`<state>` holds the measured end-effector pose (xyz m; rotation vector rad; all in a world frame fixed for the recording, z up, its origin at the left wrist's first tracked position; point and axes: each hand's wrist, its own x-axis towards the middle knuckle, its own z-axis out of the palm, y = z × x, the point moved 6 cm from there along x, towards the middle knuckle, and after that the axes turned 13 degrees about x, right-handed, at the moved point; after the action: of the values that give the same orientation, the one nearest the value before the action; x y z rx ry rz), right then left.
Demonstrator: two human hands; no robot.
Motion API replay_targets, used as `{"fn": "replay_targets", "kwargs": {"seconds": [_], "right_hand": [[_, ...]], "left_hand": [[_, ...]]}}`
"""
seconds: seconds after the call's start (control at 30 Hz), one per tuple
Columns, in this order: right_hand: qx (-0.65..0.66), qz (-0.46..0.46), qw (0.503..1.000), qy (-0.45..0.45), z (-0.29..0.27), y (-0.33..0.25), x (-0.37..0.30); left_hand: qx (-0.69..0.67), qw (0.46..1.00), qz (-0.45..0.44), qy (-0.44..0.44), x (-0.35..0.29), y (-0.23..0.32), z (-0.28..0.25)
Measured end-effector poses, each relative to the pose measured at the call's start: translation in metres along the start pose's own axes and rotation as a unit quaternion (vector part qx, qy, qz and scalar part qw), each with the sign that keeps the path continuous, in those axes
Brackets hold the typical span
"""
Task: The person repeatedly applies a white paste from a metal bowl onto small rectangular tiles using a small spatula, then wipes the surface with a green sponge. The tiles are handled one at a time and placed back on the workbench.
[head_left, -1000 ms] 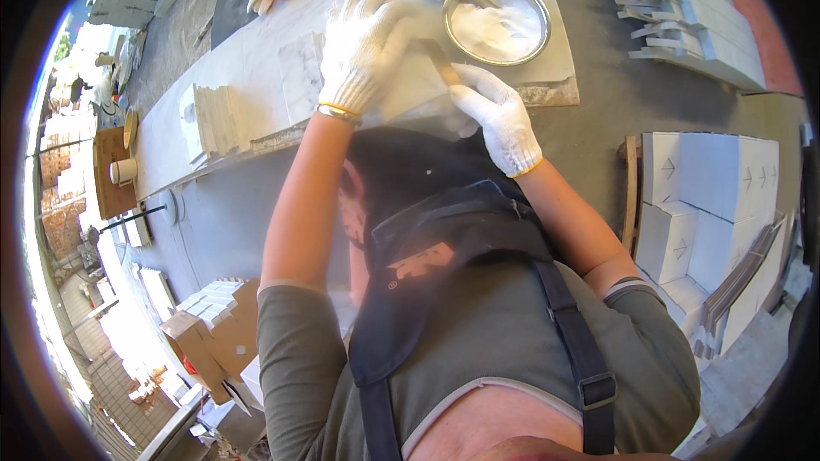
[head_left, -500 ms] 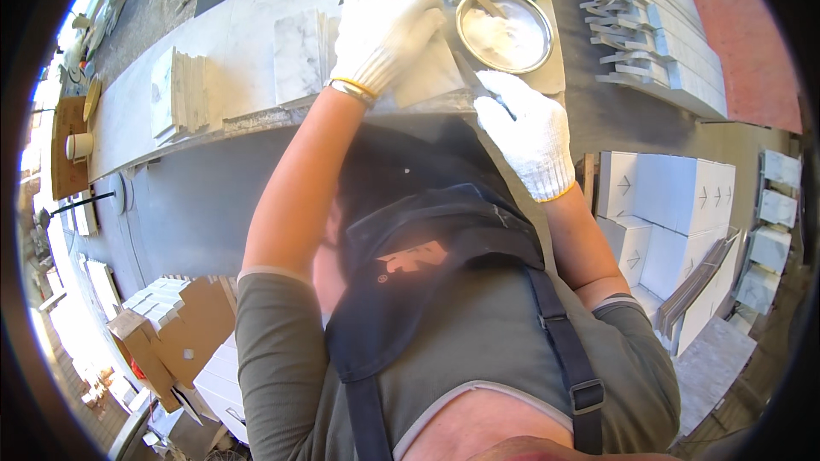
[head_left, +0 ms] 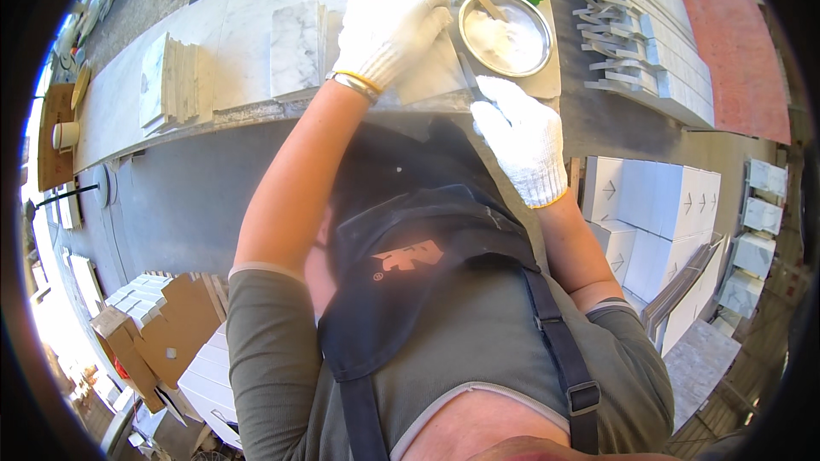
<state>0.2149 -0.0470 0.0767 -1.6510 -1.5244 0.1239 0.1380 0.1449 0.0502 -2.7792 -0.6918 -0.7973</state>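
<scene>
Marble tile upper centre, left hand fingers spread flat on it; right hand fingers together at bench edge. Tile overhangs, could slip off.

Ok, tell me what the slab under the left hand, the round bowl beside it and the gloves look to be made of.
The slab under the left hand looks like white marble with a smooth matt face, going by the grey veins. The round bowl looks like thin metal with a dull silver sheen, and it holds a pale paste. The gloves, the one on the right hand too, look like white knitted cotton with a ribbed weave.
</scene>
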Motion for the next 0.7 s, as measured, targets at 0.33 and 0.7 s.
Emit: {"fn": "replay_targets", "kwargs": {"seconds": [0.33, 0.7], "right_hand": [[0.074, 0.048, 0.996, 0.032, 0.013, 0.019, -0.007], [0.091, 0.113, 0.989, 0.034, 0.008, 0.03, -0.009]], "left_hand": [[0.004, 1.0, 0.005, -0.001, 0.001, 0.001, -0.001], [-0.003, 1.0, 0.013, 0.001, 0.002, 0.0, -0.002]]}}
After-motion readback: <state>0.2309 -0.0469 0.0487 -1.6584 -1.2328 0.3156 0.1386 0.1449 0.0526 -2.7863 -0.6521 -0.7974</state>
